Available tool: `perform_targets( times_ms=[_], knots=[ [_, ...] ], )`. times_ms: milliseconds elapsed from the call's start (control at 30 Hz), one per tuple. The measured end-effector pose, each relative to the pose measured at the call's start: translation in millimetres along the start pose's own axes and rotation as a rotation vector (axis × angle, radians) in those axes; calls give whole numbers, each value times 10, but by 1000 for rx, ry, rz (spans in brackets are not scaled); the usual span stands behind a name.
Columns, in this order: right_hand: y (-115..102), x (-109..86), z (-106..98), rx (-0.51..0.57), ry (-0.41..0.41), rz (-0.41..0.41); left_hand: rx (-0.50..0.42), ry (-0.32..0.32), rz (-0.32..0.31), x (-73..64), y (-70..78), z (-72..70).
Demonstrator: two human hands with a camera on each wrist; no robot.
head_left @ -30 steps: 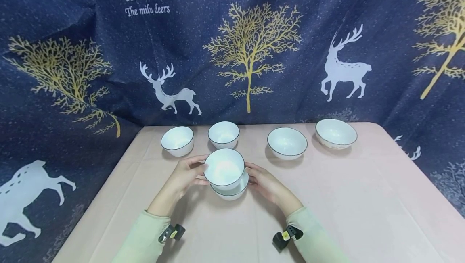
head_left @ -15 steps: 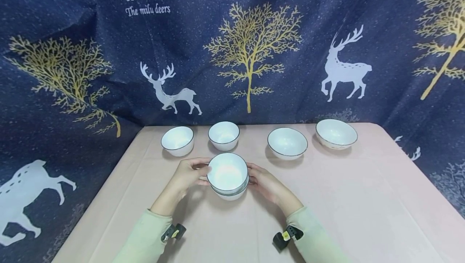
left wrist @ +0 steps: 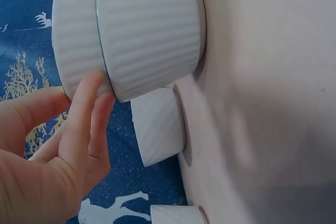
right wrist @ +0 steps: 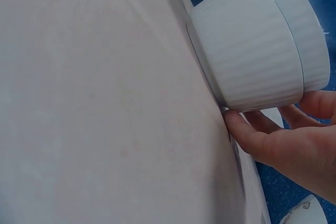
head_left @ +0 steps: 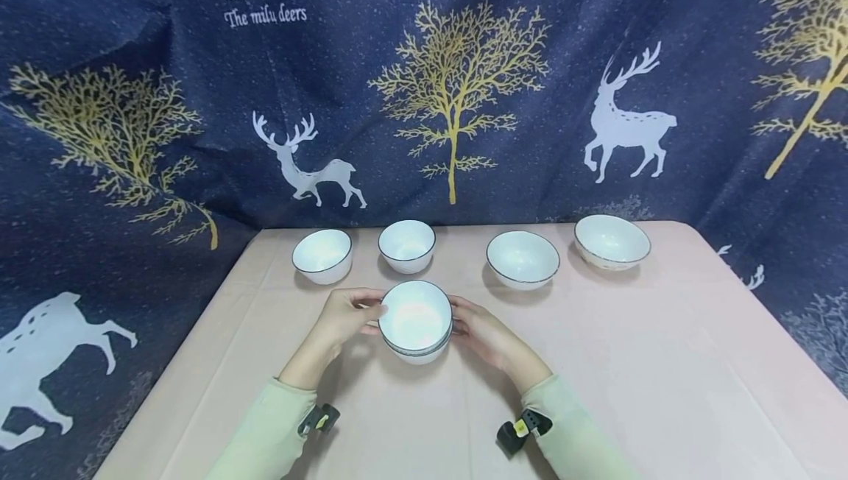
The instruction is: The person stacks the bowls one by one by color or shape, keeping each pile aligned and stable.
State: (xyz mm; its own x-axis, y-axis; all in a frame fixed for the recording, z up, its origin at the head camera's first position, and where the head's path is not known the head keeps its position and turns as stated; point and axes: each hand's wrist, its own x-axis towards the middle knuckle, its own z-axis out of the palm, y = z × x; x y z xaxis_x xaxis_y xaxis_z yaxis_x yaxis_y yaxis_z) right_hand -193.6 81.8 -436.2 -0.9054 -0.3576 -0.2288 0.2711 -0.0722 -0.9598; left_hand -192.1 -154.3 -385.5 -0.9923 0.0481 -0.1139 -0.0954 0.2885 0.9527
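In the head view, a white bowl with a dark rim [head_left: 415, 314] sits nested in a second white bowl [head_left: 417, 358], which stands on the table. My left hand [head_left: 339, 324] pinches the upper bowl at its left edge, thumb at the rim. From the other side my right hand [head_left: 488, 338] holds the lower bowl. Ribbed outer walls of the upper bowl [left wrist: 76, 35] and lower bowl [left wrist: 152, 35] show in the left wrist view. The right wrist view has my thumb low on the lower bowl [right wrist: 247, 51]; some fingertips are hidden behind it.
Along the back of the pink-covered table [head_left: 596, 377] stand several bowls: two smaller ones, a left bowl [head_left: 323, 258] and a middle bowl [head_left: 407, 248], then a wider bowl [head_left: 523, 260] and a far-right bowl [head_left: 612, 243]. A dark blue cloth [head_left: 397, 60] hangs behind.
The upper bowl has moved down and slightly right with my left hand, sinking into the lower bowl. My right hand and the lower bowl have stayed about where they were.
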Motion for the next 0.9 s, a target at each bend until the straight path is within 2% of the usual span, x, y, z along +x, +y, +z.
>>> perform_targets(
  times_ms=[367, 533, 900],
  knots=[
    [-5, 3, 16, 2, 1, 2, 35, 2, 34, 5, -30, -16],
    [5, 4, 26, -2, 6, 7, 60, 0, 28, -18, -20, -19],
    [-14, -17, 45, -5, 32, 9, 29, -66, 50, -17, -20, -67]
  ],
)
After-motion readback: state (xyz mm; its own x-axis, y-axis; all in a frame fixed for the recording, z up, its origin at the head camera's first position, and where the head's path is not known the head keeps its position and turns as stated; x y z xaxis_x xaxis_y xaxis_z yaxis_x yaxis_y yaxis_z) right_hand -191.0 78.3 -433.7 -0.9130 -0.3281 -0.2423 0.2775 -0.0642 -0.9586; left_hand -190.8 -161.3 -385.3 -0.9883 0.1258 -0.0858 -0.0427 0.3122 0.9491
